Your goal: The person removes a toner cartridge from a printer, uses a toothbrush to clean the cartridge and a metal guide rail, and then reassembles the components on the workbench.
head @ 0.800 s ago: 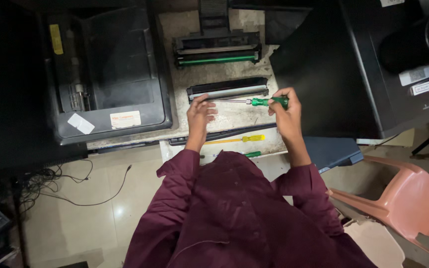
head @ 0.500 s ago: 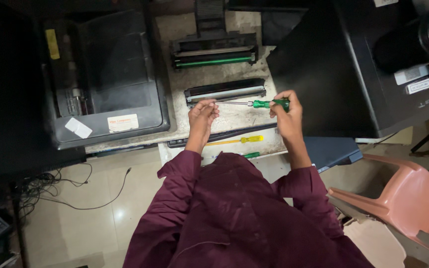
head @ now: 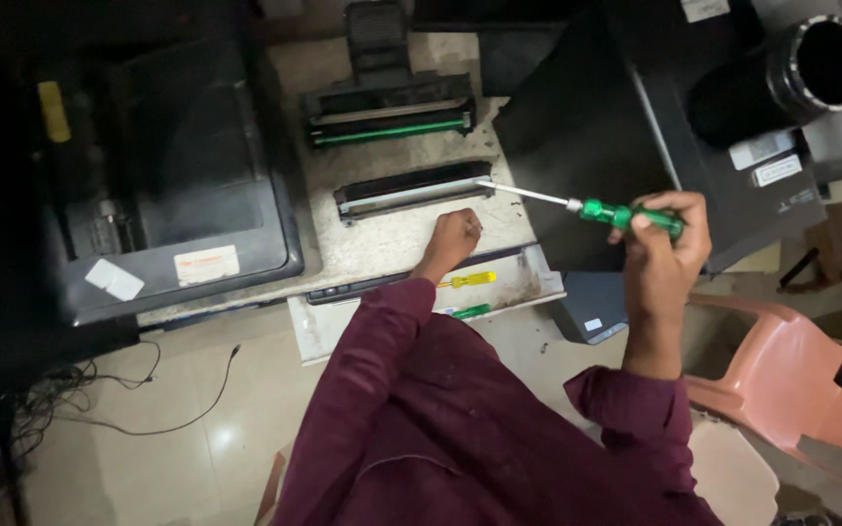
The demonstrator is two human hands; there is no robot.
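Note:
My right hand (head: 669, 248) grips a green-handled screwdriver (head: 626, 214), its metal shaft pointing left so the tip reaches the right end of a long black cartridge part (head: 411, 190) lying on the worktop. My left hand (head: 452, 239) is a closed fist resting on the worktop (head: 392, 244) just below that part, with nothing visible in it. A second black cartridge with a green strip (head: 392, 122) lies farther back.
A black printer (head: 168, 195) sits at left, and a large dark machine with a round black drum (head: 811, 68) at right. A yellow-handled tool (head: 470, 280) and a green one (head: 472, 312) lie on a lower shelf. A pink plastic chair (head: 801, 380) stands at right. Cables trail on the floor at left.
My right hand has drawn back to the right with the screwdriver, so only the tip is at the cartridge part. My left hand has come off the part and closed into a fist below it.

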